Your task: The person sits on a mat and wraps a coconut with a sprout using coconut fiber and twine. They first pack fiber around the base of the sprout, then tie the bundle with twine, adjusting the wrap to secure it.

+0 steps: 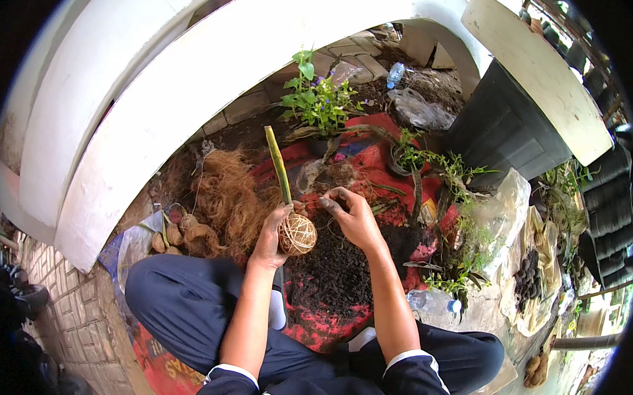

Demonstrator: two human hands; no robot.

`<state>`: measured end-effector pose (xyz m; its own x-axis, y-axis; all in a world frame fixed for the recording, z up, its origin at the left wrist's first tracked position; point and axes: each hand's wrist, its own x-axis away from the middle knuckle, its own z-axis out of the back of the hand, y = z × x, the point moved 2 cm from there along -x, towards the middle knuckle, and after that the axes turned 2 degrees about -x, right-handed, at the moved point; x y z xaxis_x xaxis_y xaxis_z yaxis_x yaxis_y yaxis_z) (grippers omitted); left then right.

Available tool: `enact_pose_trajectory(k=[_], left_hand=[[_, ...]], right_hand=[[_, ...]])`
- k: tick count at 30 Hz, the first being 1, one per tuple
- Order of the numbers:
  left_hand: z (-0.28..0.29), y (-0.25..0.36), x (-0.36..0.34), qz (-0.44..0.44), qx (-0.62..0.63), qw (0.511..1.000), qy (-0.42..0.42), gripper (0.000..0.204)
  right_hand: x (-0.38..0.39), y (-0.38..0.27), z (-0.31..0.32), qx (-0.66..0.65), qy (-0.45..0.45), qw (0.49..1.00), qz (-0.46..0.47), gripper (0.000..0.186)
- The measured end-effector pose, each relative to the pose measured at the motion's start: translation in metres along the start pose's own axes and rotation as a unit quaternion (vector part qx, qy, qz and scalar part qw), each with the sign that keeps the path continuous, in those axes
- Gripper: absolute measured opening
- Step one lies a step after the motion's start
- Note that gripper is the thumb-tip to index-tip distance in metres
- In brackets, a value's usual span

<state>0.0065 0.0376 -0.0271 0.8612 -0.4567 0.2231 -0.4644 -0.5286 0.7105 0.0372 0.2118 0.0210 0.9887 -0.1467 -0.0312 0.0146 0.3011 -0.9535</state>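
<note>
My left hand is wrapped round a twine-bound ball, brown with pale strands crossing over it. From the top of the ball a long stiff green leaf with yellowish edges stands nearly upright. Just to the right, apart from the ball, my right hand has thumb and fingertips pinched together; anything between them is too fine to make out. Dark loose soil lies in a heap below both hands, on a red plastic sheet.
Shaggy brown coconut fibre is piled at the left, near several small round brown balls. A leafy potted plant stands at the far side. Right lie a clear plastic bottle and trailing plants; a dark bin stands behind.
</note>
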Motion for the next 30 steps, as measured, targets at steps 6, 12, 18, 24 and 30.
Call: enact_pose_trajectory(k=[6, 12, 18, 24, 30], left_hand=[[0.004, 0.004, -0.002, -0.005, 0.025, 0.999, -0.043, 0.039], [0.006, 0.0, -0.002, 0.028, -0.005, 0.999, -0.034, 0.039], [-0.007, 0.001, 0.002, 0.0, -0.03, 0.999, -0.024, 0.033], [0.0, 0.001, -0.001, -0.072, -0.08, 0.994, -0.023, 0.037], [0.007, 0.0, -0.001, -0.031, -0.101, 0.993, -0.057, 0.043]], right_hand=[[-0.003, 0.025, 0.026, 0.099, -0.117, 0.987, -0.055, 0.02], [0.0, 0.006, 0.04, 0.009, -0.011, 1.0, -0.012, 0.019], [0.005, -0.013, -0.007, -0.01, -0.091, 0.994, 0.06, 0.024], [0.007, -0.013, -0.026, -0.057, -0.044, 0.997, 0.016, 0.016], [0.008, -0.008, -0.024, -0.131, -0.063, 0.989, -0.033, 0.014]])
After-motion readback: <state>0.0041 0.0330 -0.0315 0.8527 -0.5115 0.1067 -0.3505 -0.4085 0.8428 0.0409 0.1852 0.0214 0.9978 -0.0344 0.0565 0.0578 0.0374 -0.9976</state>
